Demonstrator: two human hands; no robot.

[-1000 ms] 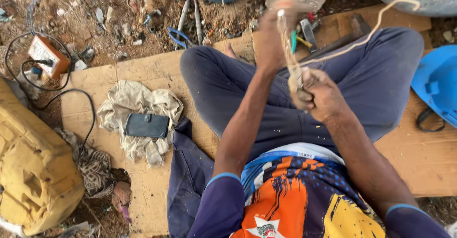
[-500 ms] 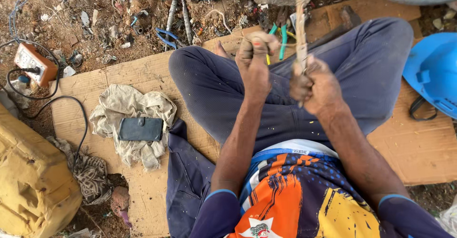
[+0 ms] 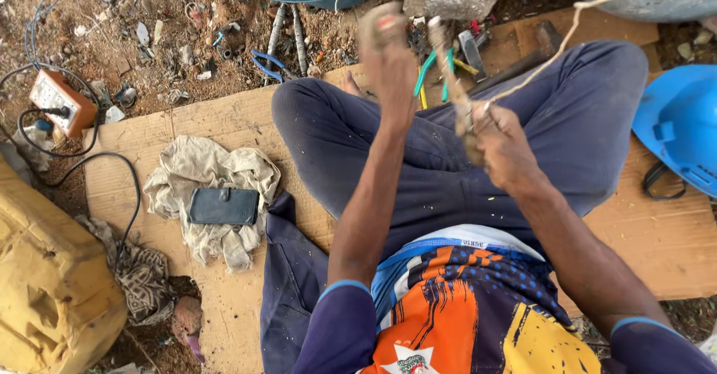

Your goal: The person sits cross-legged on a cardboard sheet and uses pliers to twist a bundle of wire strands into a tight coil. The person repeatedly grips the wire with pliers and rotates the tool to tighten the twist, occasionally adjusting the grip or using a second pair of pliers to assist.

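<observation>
Seated worker on a flat sheet of brown cardboard point(image 3: 187, 120), viewed from above, left to right. A yellow plastic jerrycan point(image 3: 52, 284) lies at the far left, with an orange socket box on a black cable point(image 3: 63, 101) above it. A dark rectangular phone point(image 3: 222, 206) rests on a crumpled pale rag point(image 3: 194, 172). The left hand point(image 3: 388, 49), raised and blurred, is closed around a small object that cannot be identified. The right hand point(image 3: 502, 138) is clenched on a pale, stiff length of cable point(image 3: 457, 97) held above the lap; a thin pale strand point(image 3: 567, 41) runs from it toward the upper right. Green-handled pliers point(image 3: 437, 68) lie beyond the knees. A blue hard hat point(image 3: 676, 131) sits at the right. For clean work, a firm right-hand grip near the worked end and pulls in line with the cable seem advisable.
</observation>
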